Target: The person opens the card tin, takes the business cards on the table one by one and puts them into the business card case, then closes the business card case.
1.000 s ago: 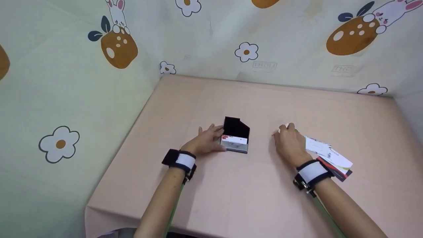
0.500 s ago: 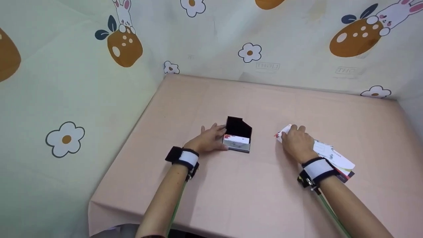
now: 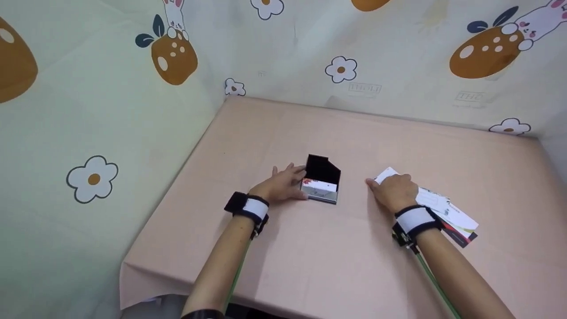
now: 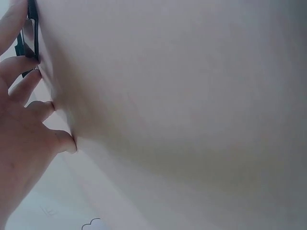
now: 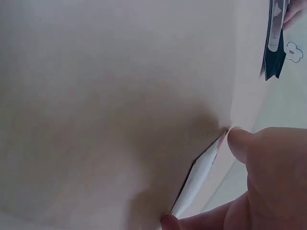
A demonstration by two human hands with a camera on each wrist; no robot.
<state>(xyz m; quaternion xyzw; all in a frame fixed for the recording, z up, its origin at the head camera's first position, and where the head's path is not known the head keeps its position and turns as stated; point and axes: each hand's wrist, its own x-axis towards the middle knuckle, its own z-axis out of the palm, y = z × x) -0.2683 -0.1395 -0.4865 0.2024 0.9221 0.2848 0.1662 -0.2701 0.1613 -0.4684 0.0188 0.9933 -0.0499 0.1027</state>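
An open business card case (image 3: 319,195) stands on the cloth-covered table, its black lid (image 3: 323,172) raised. A white card (image 3: 325,184) with a red print shows inside it. My left hand (image 3: 282,185) holds the case at its left side, thumb at the near corner and index finger by the lid, the other fingertips on the cloth. To the right, my right hand (image 3: 394,192) grips a white business card (image 5: 201,172) by its ends, thumb at one and a fingertip at the other, low over the cloth. Its palm side hides part of that card in the head view.
Several overlapping business cards (image 3: 456,219), white and dark with red, lie fanned out to the right of my right wrist. Pink cloth (image 3: 350,252) covers the table. A printed fabric wall (image 3: 292,57) rises behind and on the left.
My right hand first shifted right with the card, then turned, its thumb now reaching left along the card's near edge. My left hand stays at the case. The head view shifts slightly.
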